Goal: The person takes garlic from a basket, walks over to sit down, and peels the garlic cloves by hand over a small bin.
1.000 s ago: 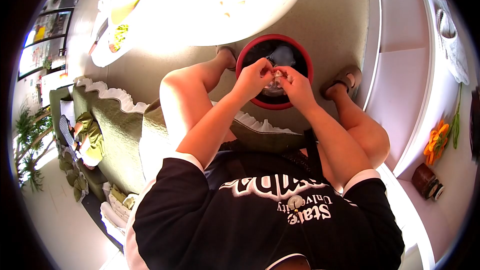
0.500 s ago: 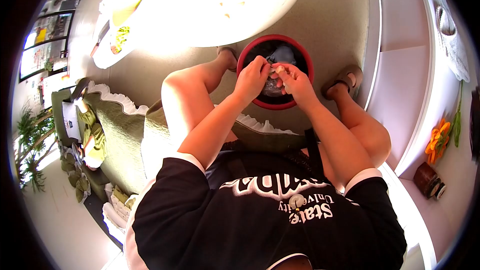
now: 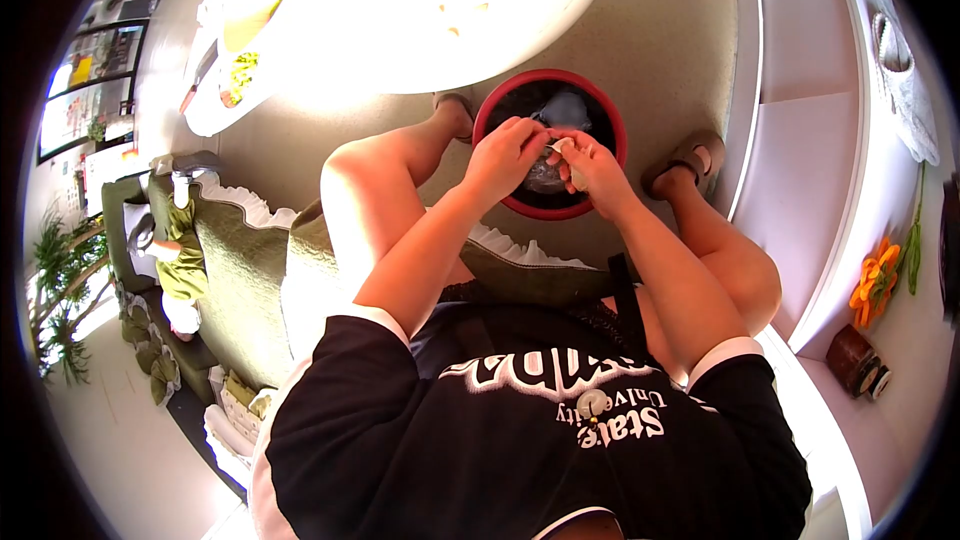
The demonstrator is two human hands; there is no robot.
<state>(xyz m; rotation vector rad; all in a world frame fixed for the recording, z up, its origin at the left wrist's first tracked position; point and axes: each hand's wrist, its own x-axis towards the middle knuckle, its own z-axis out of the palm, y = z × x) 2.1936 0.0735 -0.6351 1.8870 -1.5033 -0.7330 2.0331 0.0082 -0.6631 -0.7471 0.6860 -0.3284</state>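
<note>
Over a red-rimmed bin [image 3: 618,145], both hands meet at the fingertips around a small whitish piece [image 3: 558,145], too small to identify. My left hand [image 3: 507,155] is closed in a pinch at its left side. From the right, my right hand [image 3: 597,168] has its thumb and index finger closed on the same piece, its other fingers curled. Below them, inside the dark bin, lie clear crumpled plastic [image 3: 543,177] and a bluish-grey item [image 3: 566,110].
A round, glaring white table [image 3: 540,10] stands beyond the bin. Green sofa [image 3: 245,275] at left, with a person in green [image 3: 182,260] on it. White cabinet [image 3: 810,160], orange flower [image 3: 876,280] and brown jar [image 3: 853,360] are at right. My feet flank the bin.
My fingertips have shifted slightly and come closer together around the whitish piece. On the sofa, the other person's legs and feet have changed position.
</note>
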